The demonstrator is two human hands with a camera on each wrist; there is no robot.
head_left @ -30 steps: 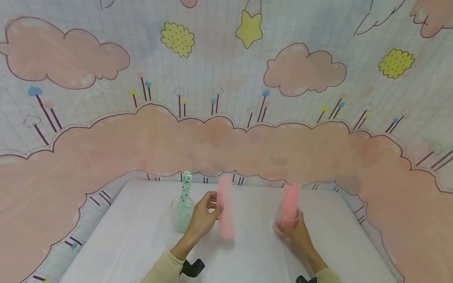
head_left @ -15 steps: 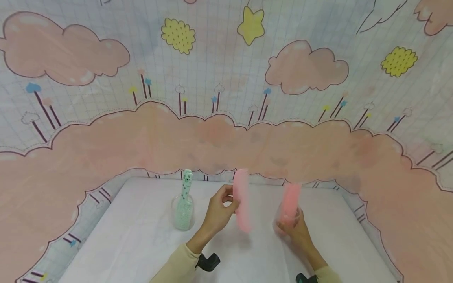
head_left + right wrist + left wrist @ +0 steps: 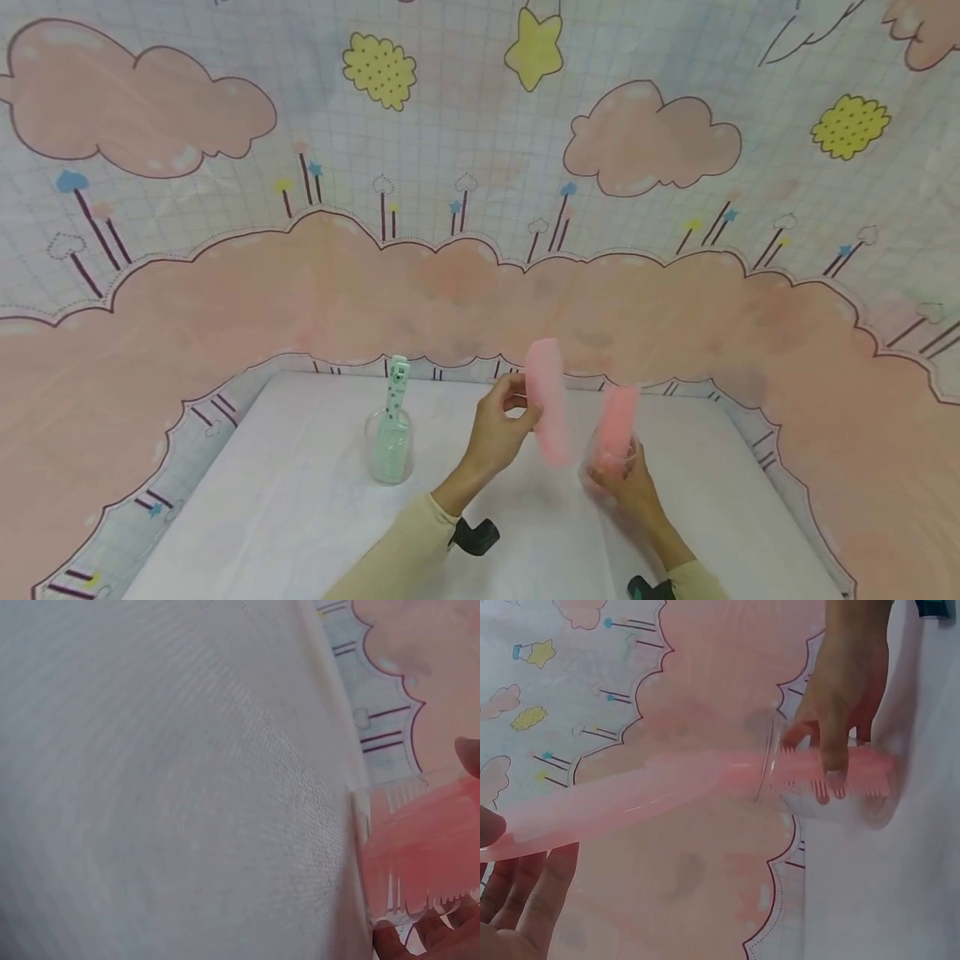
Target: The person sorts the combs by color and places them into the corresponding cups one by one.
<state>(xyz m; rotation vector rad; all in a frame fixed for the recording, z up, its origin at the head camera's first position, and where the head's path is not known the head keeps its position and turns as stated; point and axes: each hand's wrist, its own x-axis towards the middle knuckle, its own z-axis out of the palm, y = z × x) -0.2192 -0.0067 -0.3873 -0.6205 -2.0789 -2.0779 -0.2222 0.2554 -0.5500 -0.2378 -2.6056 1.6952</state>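
In the head view my left hand [image 3: 502, 425] pinches a pale pink comb [image 3: 549, 400] by its left edge, holding it nearly upright above the table. My right hand [image 3: 633, 487] grips a clear cup [image 3: 588, 475] standing to the right. A second, brighter pink comb [image 3: 619, 421] stands inside that cup; its teeth show through the wall in the left wrist view. There, the held comb [image 3: 615, 799] overlaps the cup's mouth. Close up in the right wrist view, fingers lie around the cup and the pink comb [image 3: 424, 851] in it.
A second clear cup [image 3: 371, 442] stands on the white table [image 3: 300, 500], left of my left hand, with a green comb [image 3: 392, 446] with a patterned handle inside. Behind the table hangs a cloud-printed cloth [image 3: 450, 308].
My left hand has carried the pale pink comb to the right and upward, closer to the right-hand cup. My right hand and that cup have stayed in place.
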